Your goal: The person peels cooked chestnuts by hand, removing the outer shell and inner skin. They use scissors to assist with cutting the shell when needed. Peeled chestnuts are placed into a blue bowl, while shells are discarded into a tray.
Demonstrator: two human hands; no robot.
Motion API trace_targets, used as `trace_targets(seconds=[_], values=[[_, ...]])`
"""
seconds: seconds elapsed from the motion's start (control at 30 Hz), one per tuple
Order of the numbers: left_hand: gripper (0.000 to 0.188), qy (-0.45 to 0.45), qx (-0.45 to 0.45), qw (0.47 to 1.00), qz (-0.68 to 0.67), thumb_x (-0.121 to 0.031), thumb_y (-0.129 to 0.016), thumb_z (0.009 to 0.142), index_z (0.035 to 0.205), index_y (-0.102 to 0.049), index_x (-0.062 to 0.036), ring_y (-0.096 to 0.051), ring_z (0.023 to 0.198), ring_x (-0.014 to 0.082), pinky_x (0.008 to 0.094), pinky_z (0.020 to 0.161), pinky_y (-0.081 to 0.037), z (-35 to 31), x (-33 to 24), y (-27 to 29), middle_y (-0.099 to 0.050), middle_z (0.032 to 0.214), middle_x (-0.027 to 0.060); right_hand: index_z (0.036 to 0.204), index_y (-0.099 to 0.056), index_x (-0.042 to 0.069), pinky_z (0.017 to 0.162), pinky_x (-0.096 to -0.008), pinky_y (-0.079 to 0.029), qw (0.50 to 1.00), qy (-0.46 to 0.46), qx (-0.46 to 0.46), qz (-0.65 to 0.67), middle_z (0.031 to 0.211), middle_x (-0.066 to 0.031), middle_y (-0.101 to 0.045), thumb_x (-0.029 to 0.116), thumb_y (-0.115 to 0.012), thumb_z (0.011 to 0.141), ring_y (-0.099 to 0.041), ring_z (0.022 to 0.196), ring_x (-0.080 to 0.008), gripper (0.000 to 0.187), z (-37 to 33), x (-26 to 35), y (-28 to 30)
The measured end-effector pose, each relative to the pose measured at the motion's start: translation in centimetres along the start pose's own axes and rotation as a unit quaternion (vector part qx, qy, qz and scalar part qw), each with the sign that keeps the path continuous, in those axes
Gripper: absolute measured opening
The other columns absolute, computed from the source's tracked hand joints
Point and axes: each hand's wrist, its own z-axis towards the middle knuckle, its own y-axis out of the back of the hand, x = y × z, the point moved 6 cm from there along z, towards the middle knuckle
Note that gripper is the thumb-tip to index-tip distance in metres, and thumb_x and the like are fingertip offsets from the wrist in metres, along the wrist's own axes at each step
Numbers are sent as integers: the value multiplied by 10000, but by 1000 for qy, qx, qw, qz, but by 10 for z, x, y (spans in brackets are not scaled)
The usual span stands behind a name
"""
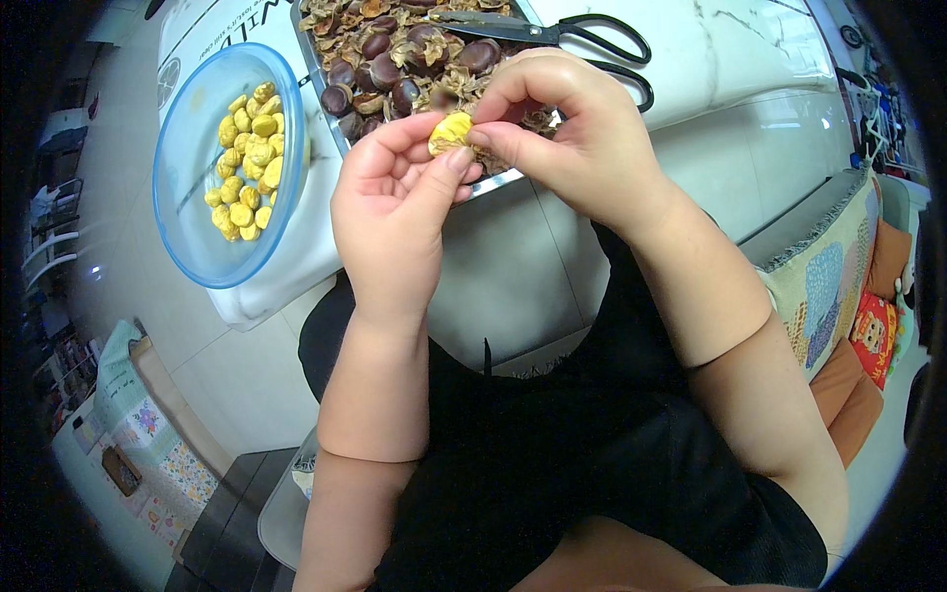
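Up close, both hands meeting over the near edge of a metal tray (318, 69). Left hand (395, 212) curled narrow, thumb and forefinger pinching a peeled yellow chestnut (451, 132) from its left side. Right hand (572, 138) arched over from the other side, fingertips (485, 135) pressed against the same chestnut where a scrap of brown shell clings. Chestnut held between the two hands, just above the tray's near rim, touching both.

Beyond the fingers, inside the tray: dark brown unpeeled chestnuts (395, 74) mixed with torn shell scraps. Farther past the right hand, black-handled scissors (572, 35) lying across the tray's far side, handles toward the right.

Well to the left of the left hand, a clear blue bowl (192, 227) on the white worktop (730, 49), holding a heap of peeled yellow chestnuts (247, 163) along its right side. Bowl and tray near each other but apart.

Below the wrists, forearms running down toward black clothing. Off to the far right of the right arm, a patterned cloth (824, 286) and an orange cushion (848, 395).
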Motion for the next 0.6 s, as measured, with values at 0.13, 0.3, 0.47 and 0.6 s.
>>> trace_targets(seconds=[0.13,0.3,0.47,0.6], values=[[266,-33,1,999,23,48,-613,868,1127,-553,52,-641,817,116,209,699,-528,-2,-2,-2,-645,996,112,779,-640,17,604,-280,-503,1000,-26,9,5,732,-82,-614,97,-702,754,-617,652,-176,105,-1,-3,-1],[267,-30,3,999,11,38,-608,874,1134,-549,50,-645,810,119,212,694,-529,-2,-1,-1,-645,993,113,775,-632,10,591,-260,-490,994,-84,28,63,692,-65,-602,102,-694,769,-587,619,-129,112,-2,-10,-5],[278,18,-4,999,-28,-23,-594,901,1164,-536,48,-654,789,129,207,662,-526,2,2,3,-648,981,110,805,-629,16,583,-247,-476,982,-139,23,127,679,-34,-595,131,-681,824,-549,614,-80,128,-4,-18,-7],[303,53,10,996,-70,-59,-589,914,1193,-531,43,-652,764,131,203,636,-526,2,5,2,-651,986,110,823,-629,17,579,-241,-470,982,-161,39,93,690,-22,-601,156,-669,857,-553,627,-74,149,-4,-24,-6]])
